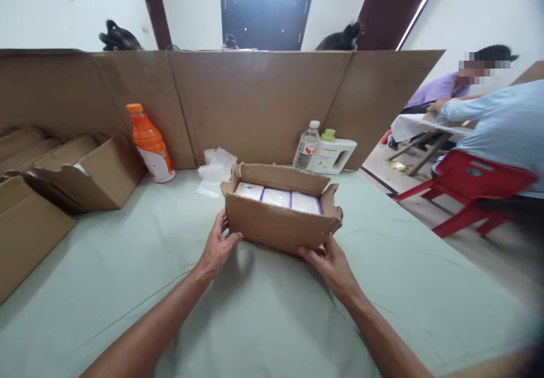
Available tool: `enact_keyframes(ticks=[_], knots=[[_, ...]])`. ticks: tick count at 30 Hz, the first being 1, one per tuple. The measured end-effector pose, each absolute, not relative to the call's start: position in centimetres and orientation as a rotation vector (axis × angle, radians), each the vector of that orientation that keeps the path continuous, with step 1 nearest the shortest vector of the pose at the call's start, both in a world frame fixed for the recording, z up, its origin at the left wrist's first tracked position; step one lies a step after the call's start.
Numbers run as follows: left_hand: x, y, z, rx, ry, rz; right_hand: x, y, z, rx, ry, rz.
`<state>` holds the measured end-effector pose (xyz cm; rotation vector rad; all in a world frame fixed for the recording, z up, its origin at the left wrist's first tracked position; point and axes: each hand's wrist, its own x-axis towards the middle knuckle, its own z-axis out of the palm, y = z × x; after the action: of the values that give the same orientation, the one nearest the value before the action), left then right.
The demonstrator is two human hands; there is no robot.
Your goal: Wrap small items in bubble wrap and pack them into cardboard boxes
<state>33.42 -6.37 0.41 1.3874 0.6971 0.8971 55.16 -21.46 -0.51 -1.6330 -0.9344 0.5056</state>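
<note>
A small open cardboard box (pixel 278 225) sits on the pale green table cover (pixel 263 310) in front of me. Inside it lie three white packs with purple edges (pixel 277 198), side by side. My left hand (pixel 217 246) holds the box's near left corner, thumb against the front wall. At the near right bottom edge my right hand (pixel 329 262) grips the box with its fingers under the front wall.
An orange drink bottle (pixel 151 144), crumpled clear plastic bags (pixel 215 171), a water bottle (pixel 306 147) and a white jug with a green cap (pixel 334 154) stand behind. Empty cartons (pixel 91 171) lie at left. A cardboard screen (pixel 255 106) rings the table. People sit at right beside a red chair (pixel 471 188).
</note>
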Motion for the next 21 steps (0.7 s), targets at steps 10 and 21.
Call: enact_keyframes(ticks=[10,21], knots=[[26.7,-13.7,-2.6,1.254,0.770,1.067,52.7,-23.2,-2.2,-1.584,-1.156,0.540],[30.2,-9.5,-1.4,1.388,0.794,0.975,53.9,-19.5,-2.1,-1.528,-0.887,0.612]])
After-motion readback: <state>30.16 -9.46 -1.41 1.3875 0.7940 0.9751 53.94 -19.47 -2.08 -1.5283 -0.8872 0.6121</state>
